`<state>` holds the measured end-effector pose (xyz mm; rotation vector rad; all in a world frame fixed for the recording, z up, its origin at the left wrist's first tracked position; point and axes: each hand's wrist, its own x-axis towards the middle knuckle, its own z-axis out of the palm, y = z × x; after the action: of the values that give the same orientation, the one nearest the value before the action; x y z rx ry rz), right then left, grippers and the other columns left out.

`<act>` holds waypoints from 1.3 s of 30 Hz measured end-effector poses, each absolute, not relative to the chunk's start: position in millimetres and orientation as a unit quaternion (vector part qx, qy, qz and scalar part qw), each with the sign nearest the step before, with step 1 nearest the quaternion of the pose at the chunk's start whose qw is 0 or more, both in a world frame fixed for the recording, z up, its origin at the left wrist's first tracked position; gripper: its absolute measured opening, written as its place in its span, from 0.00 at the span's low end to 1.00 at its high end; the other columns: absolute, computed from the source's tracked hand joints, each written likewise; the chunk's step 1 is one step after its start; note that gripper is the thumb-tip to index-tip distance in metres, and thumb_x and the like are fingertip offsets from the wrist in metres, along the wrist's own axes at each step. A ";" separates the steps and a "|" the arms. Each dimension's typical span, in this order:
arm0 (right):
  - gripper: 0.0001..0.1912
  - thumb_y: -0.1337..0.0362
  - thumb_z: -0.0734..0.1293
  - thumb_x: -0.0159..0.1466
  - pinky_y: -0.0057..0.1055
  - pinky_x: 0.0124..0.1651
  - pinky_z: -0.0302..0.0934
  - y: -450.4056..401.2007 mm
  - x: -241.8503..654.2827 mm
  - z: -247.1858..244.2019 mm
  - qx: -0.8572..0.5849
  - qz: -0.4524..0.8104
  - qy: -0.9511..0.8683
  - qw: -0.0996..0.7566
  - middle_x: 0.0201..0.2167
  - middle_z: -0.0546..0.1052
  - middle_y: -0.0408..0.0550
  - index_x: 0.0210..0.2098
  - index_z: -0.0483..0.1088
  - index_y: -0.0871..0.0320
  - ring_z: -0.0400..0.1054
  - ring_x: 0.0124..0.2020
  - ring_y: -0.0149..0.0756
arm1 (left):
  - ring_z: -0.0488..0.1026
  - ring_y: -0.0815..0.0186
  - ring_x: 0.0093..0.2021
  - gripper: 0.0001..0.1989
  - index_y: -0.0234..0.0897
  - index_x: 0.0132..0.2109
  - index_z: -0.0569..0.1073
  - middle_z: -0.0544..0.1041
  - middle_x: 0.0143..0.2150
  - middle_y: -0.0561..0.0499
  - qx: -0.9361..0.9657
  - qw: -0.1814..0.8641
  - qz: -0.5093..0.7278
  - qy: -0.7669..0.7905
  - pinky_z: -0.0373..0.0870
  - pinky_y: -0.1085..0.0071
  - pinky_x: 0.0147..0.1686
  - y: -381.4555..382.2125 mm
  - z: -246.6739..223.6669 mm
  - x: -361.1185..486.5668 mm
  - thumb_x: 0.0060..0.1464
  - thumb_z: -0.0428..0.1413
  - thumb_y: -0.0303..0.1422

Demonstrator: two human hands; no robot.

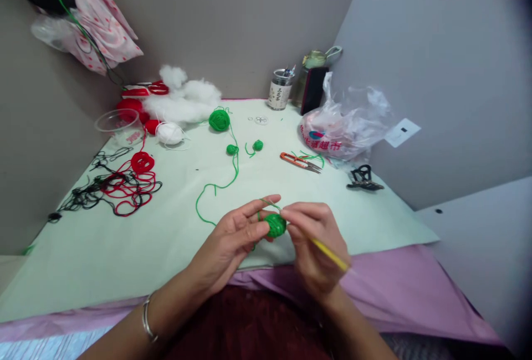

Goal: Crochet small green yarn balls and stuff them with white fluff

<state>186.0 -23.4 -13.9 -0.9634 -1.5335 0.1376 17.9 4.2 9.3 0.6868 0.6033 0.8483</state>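
Between thumb and fingers, my left hand (pixel 233 238) pinches a small round green crochet piece (pixel 275 226). Green yarn (pixel 238 174) passes over its raised index finger and trails back across the table to a green yarn ball (pixel 219 120). My right hand (pixel 318 243) is closed around a crochet hook with a yellow handle (pixel 330 255); its tip meets the top right of the green piece, where the fingers partly hide it. Two smaller green crochet pieces, one (pixel 232 150) beside the yarn and another (pixel 258 145) with a short tail, lie beyond my hands.
Orange thread snips (pixel 300 162) lie near green yarn scraps, with a black hair claw (pixel 364 178) further right. A plastic bag (pixel 344 127), a phone (pixel 315 90) and a pen jar (pixel 281 90) stand behind. Tangled black and red yarn (pixel 120 183) and white stuffing (pixel 187 99) occupy the left.
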 end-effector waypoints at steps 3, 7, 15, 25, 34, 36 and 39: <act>0.12 0.70 0.66 0.72 0.33 0.36 0.69 -17.7 193.7 -6.1 -0.382 0.254 -0.573 0.679 0.35 0.78 0.46 0.45 0.81 0.51 0.72 0.34 0.35 | 0.73 0.71 0.43 0.22 0.41 0.58 0.82 0.81 0.44 0.49 0.317 0.816 0.394 0.280 0.66 0.78 0.45 8.6 10.9 10.3 0.56 0.69 0.36; 0.09 0.64 0.68 0.72 0.31 0.34 0.67 -12.3 195.7 0.4 -0.323 0.401 -0.523 0.679 0.34 0.78 0.46 0.41 0.82 0.52 0.70 0.30 0.33 | 0.73 0.68 0.45 0.22 0.45 0.57 0.82 0.80 0.44 0.51 0.399 0.768 0.410 0.288 0.66 0.75 0.48 10.0 8.0 7.2 0.56 0.69 0.36; 0.08 0.63 0.69 0.72 0.29 0.39 0.68 -11.1 188.9 -10.2 -0.348 0.424 -0.523 0.653 0.40 0.83 0.43 0.43 0.82 0.48 0.73 0.36 0.30 | 0.77 0.63 0.48 0.28 0.48 0.60 0.80 0.81 0.43 0.51 0.452 0.727 0.407 0.319 0.69 0.67 0.52 10.8 4.7 11.0 0.52 0.72 0.32; 0.10 0.59 0.65 0.75 0.30 0.42 0.70 -9.1 201.6 -5.4 -0.330 0.496 -0.509 0.622 0.38 0.84 0.44 0.42 0.79 0.51 0.75 0.36 0.32 | 0.71 0.70 0.38 0.25 0.48 0.58 0.81 0.75 0.41 0.52 0.506 0.691 0.384 0.346 0.68 0.75 0.35 13.6 6.4 6.6 0.53 0.70 0.31; 0.11 0.63 0.63 0.76 0.32 0.44 0.71 -12.6 212.7 2.7 -0.368 0.411 -0.611 0.567 0.39 0.82 0.44 0.44 0.79 0.50 0.75 0.38 0.33 | 0.72 0.68 0.42 0.24 0.48 0.58 0.81 0.75 0.42 0.52 0.540 0.667 0.376 0.349 0.70 0.73 0.41 12.6 9.9 4.4 0.54 0.68 0.28; 0.11 0.63 0.63 0.75 0.33 0.44 0.71 -13.5 214.6 4.0 -0.377 0.398 -0.625 0.555 0.39 0.82 0.45 0.44 0.79 0.51 0.76 0.38 0.34 | 0.71 0.68 0.41 0.24 0.48 0.58 0.81 0.74 0.42 0.52 0.538 0.671 0.368 0.353 0.69 0.73 0.39 12.2 9.8 3.8 0.54 0.68 0.29; 0.10 0.65 0.64 0.75 0.33 0.45 0.71 -13.9 218.7 7.6 -0.388 0.377 -0.656 0.526 0.39 0.82 0.45 0.44 0.79 0.52 0.76 0.40 0.35 | 0.71 0.67 0.41 0.23 0.47 0.58 0.81 0.75 0.41 0.51 0.539 0.670 0.362 0.359 0.69 0.71 0.40 12.1 9.7 3.3 0.55 0.68 0.30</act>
<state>218.7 -13.9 7.6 -0.9283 -1.5685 0.9023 3.3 12.1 9.7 1.2157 0.8085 0.8157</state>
